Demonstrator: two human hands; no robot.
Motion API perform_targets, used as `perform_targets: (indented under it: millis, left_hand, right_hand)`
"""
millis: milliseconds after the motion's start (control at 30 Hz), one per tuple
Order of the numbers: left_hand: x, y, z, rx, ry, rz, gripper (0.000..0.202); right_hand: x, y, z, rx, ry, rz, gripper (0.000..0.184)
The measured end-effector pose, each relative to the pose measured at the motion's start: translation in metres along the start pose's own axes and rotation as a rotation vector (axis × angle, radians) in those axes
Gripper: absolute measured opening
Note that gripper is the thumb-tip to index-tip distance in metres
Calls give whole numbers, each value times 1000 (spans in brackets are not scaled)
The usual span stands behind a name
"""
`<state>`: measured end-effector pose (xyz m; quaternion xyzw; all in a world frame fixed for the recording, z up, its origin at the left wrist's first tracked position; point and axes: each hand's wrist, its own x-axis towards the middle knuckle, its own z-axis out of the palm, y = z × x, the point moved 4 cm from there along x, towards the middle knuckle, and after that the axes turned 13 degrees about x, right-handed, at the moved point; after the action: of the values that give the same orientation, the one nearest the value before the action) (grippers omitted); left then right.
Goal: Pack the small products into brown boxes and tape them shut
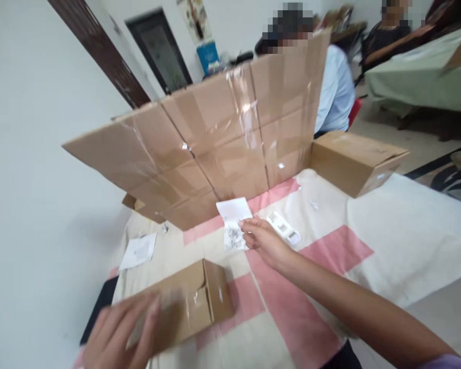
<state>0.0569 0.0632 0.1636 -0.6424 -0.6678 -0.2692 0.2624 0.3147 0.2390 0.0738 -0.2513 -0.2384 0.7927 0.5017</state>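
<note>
My right hand (263, 240) reaches forward over the pink-and-cream cloth and pinches a folded white leaflet (232, 220) by its right edge. Just right of that hand lies a small white plastic part (283, 228). My left hand (117, 335), blurred, rests with spread fingers on the near end of a small brown cardboard box (192, 302) lying at the table's front. Whether its fingers grip the box is unclear.
A tall taped cardboard wall (215, 138) stands across the back of the table. A closed cardboard box (355, 161) sits at the right end of it. Another printed paper (139, 251) lies at the left. Two people sit beyond the wall, near a green-covered table (418, 77).
</note>
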Motion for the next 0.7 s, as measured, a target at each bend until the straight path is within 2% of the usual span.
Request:
perform_targets:
  millis: [67, 167, 267, 367, 433, 567, 700]
  left_hand:
    - [5, -12, 14, 108, -199, 87, 35]
    - [7, -14, 35, 57, -492, 166, 48]
    - [5, -10, 44, 22, -662, 145, 53]
    - [3, -8, 42, 33, -686, 116, 54]
    - [2, -9, 40, 33, -681, 129, 53]
    - [3, -9, 40, 27, -667, 177, 51]
    - [4, -7, 40, 29, -713, 199, 51]
  right_hand:
    - [-22, 13, 0, 53, 27, 144, 26]
    - [-47, 47, -4, 99, 50, 305, 21]
    - [-62, 84, -6, 176, 64, 424, 26]
    - [-67, 111, -4, 252, 136, 498, 35]
    - [-66, 121, -2, 261, 171, 530, 39]
    - [-66, 124, 2, 240, 200, 565, 41]
    - [-71, 119, 7, 242, 175, 579, 45]
